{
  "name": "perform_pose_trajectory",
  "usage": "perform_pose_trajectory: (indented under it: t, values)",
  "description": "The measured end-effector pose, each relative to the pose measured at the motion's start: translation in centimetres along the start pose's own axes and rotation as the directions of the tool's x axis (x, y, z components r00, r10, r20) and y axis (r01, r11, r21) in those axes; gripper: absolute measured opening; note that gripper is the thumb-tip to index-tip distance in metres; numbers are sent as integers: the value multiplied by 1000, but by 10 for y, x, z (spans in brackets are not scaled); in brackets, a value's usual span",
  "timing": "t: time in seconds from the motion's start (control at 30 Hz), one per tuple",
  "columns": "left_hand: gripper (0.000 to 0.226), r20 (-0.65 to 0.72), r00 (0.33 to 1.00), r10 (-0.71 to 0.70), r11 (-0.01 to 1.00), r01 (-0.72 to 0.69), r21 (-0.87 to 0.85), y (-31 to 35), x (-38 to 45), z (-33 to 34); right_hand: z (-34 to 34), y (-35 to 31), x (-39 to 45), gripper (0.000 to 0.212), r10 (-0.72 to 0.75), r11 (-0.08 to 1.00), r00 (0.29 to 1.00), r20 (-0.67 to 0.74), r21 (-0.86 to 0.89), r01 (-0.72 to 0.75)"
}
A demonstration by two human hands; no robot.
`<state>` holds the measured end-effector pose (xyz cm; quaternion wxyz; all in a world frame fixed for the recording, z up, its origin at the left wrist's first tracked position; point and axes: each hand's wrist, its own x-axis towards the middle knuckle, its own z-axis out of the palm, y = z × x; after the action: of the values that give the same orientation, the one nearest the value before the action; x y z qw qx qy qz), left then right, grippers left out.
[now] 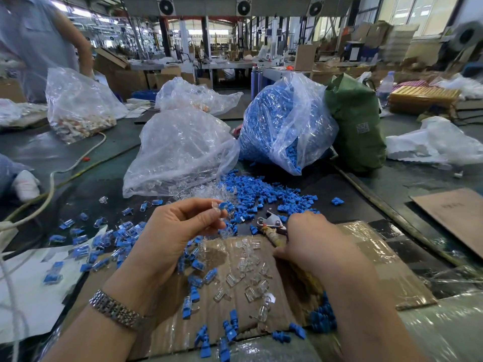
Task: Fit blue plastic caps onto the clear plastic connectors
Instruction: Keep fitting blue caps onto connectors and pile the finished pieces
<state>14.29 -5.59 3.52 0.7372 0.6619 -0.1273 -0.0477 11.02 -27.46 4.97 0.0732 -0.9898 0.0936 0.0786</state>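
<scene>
My left hand (180, 226) is raised over the table and pinches a clear connector with a blue cap on it (219, 207) between thumb and fingertips. My right hand (311, 244) lies knuckles up on the cardboard sheet (371, 246), fingers curled down near the loose blue caps (261, 194); what they hold is hidden. Loose clear connectors (248, 273) lie on the cardboard between my hands. Capped connectors (104, 246) are scattered at the left.
A clear bag of connectors (180, 152) and a bag of blue caps (282, 126) stand behind the piles, with a green sack (358, 121) to their right. A metal tool (270, 222) lies by my right hand. A person stands at the far left (39, 35). White cable (52, 178) crosses the left.
</scene>
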Motion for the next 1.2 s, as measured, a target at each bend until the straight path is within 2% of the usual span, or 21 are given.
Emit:
perform_pose_trajectory:
  t: [0.2,0.3,0.37,0.47,0.57,0.73,0.93,1.2]
  values:
    - [27,5,1000,-2,1000,2,7,-1,-1,1,-1,-8,-1,43,-15,1000,1000,19,-9,15]
    - [21,-7,1000,-7,1000,7,-4,-1,0,0,1,-11,-1,32,-39,998,998,44,-37,40]
    - [20,-15,1000,-13,1000,13,-19,-1,0,0,3,-10,1,20,-62,998,998,4,-19,63]
    - [21,-23,999,-26,998,25,-58,-1,2,0,1,-7,4,30,-31,995,999,-24,93,33]
    - [20,-42,998,-43,990,37,-135,0,3,-1,-6,1,3,22,-51,960,998,37,277,39]
    - [22,-66,995,-69,968,51,-248,0,6,-6,-23,1,-7,21,-239,785,966,101,606,131]
    - [36,-49,997,-61,967,47,-251,-2,6,-7,-23,-9,-20,28,-421,718,896,142,655,234]
    - [36,-18,1000,-18,993,16,-115,-3,6,-6,-23,-17,-26,34,-440,705,891,115,659,263]
